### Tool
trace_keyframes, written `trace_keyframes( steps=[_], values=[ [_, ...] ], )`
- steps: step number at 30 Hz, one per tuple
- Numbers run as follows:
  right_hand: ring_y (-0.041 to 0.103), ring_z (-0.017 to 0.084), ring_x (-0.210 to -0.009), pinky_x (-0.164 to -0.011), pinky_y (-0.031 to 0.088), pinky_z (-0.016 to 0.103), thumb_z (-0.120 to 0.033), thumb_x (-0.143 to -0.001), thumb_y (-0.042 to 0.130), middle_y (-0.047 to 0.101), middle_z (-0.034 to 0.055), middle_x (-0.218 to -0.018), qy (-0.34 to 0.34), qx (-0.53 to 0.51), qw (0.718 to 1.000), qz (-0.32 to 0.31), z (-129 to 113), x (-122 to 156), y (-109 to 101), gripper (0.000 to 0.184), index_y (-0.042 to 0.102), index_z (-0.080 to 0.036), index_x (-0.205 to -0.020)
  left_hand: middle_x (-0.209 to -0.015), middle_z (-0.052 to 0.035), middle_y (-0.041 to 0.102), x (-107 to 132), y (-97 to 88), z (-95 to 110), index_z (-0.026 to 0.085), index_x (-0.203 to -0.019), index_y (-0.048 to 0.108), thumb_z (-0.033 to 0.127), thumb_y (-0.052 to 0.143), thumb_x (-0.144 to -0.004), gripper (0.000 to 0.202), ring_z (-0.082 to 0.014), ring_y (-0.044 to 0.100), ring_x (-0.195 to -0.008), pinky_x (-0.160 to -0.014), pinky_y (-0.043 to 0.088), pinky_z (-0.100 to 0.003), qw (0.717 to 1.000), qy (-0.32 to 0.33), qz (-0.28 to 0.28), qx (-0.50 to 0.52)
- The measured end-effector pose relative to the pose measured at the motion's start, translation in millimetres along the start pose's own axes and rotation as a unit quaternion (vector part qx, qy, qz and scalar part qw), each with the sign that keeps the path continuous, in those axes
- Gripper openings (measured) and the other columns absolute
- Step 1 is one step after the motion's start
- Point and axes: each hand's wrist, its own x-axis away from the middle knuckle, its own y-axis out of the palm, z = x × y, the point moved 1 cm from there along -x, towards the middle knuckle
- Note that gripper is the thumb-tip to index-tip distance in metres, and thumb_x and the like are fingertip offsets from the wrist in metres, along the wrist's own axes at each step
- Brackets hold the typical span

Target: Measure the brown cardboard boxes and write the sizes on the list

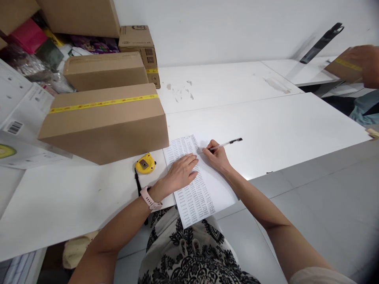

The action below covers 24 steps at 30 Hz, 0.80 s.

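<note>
My right hand [218,156] is closed around a pen [229,143], its tip end down at the upper part of a sheet of paper [220,193]. Columns of small printed or written entries cover the left half of the sheet, too small to read. Flat on that sheet rests my left hand [182,171], fingers stretched out, with a pink watch band on the wrist. Just left of the paper lies a yellow tape measure [145,163] with a black strap. The sheet's lower edge hangs past the table's front edge.
A large cardboard box [109,126] with yellow tape stands left on the white table [266,126]. Behind it are a second box [106,69] and a smaller box [139,43]. At far right, a co-worker's hand [365,65] is near a box, beside a black bottle [321,43].
</note>
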Motion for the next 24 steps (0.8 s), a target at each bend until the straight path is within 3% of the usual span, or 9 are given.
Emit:
trace_keyframes(
  steps=[24],
  values=[
    [0.036, 0.012, -0.057, -0.054, 0.029, 0.029, -0.03, -0.078, 0.065, 0.042, -0.0053, -0.059, 0.008, 0.0, 1.0, 0.01, 1.6, -1.0, -1.4, 0.026, 0.043, -0.023, -0.066, -0.143, -0.0178, 0.059, -0.1, -1.9, 1.4, 0.012, -0.133, 0.055, 0.026, 0.049, -0.099, 0.037, -0.0294, 0.049, -0.14, -0.115, 0.045, -0.05, 1.0, -0.001, -0.002, -0.003]
  ],
)
